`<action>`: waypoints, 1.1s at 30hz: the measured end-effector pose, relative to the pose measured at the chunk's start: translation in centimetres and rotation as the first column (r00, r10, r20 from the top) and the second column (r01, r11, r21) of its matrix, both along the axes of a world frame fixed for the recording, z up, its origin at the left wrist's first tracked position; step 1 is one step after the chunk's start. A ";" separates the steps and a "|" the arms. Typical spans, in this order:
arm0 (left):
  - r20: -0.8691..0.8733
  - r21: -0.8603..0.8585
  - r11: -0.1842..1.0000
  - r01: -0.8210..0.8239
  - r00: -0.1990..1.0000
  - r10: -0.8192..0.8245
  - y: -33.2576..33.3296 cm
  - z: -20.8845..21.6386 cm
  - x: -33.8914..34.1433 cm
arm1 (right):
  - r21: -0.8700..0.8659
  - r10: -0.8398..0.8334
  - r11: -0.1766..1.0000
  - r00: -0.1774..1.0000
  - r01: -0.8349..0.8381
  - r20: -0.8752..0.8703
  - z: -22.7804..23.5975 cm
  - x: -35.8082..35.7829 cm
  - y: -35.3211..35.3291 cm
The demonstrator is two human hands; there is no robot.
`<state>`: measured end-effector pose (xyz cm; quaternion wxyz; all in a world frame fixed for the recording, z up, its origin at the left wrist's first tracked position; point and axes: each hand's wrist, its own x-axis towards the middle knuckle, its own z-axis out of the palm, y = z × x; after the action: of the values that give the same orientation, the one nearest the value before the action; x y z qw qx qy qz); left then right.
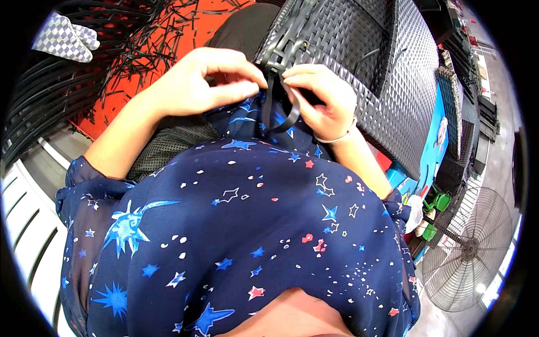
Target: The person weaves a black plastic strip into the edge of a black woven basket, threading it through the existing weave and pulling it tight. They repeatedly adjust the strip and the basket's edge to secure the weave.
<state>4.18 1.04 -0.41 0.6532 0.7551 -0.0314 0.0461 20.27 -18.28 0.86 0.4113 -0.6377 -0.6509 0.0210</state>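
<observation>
A black woven wicker frame (418,84) leans on my lap, with flat plastic strands crossing at its near corner. From that corner a loose black plastic strip (291,119) hangs down and curls into a loop before my blouse. My right hand (328,101) pinches the strip between thumb and fingers, just right of the corner. On the other side, my left hand (216,81) has its thumb and forefinger closed together at the strip's hanging part. Its fingertips partly hide what they grip.
Short black offcuts cover a red surface (191,22) at the back left, beside bundled black strands (50,90). A checkered glove-like cloth (64,38) lies on the bundle. At left is a white slatted seat (31,230). A large caged fan (469,250) stands at right.
</observation>
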 end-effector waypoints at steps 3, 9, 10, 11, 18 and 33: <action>-0.018 0.033 0.990 0.139 0.990 -0.138 -0.3 1.0 -0.5 | -0.011 0.025 1.000 0.996 -0.025 0.085 -0.5 -0.3 0.3; -0.125 -0.044 0.979 0.198 0.971 -0.202 -1.4 1.5 -0.4 | 0.030 0.004 0.999 0.949 -0.014 0.317 -1.0 0.4 0.9; -0.138 -0.055 0.979 0.198 0.969 -0.204 -1.6 1.6 -0.4 | 0.030 0.003 0.999 0.943 -0.014 0.333 -0.9 0.4 1.0; -0.139 -0.085 0.973 0.215 0.964 -0.225 -1.6 1.5 -0.5 | 0.031 0.002 0.999 0.937 -0.014 0.350 -0.8 0.4 1.1; -0.372 -0.165 0.972 0.166 0.902 -0.217 -2.0 2.4 -0.4 | 0.001 -0.039 0.999 0.927 0.042 0.374 -0.9 0.1 1.1; -0.494 -0.023 0.998 0.060 0.867 -0.063 -1.3 0.7 -1.1 | -0.273 -0.017 0.961 0.994 0.045 0.106 1.2 2.8 2.1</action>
<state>3.05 -0.28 0.29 0.6433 0.7381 0.1127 -0.1693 23.09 -16.17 2.09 0.2849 -0.6991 -0.6518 0.0721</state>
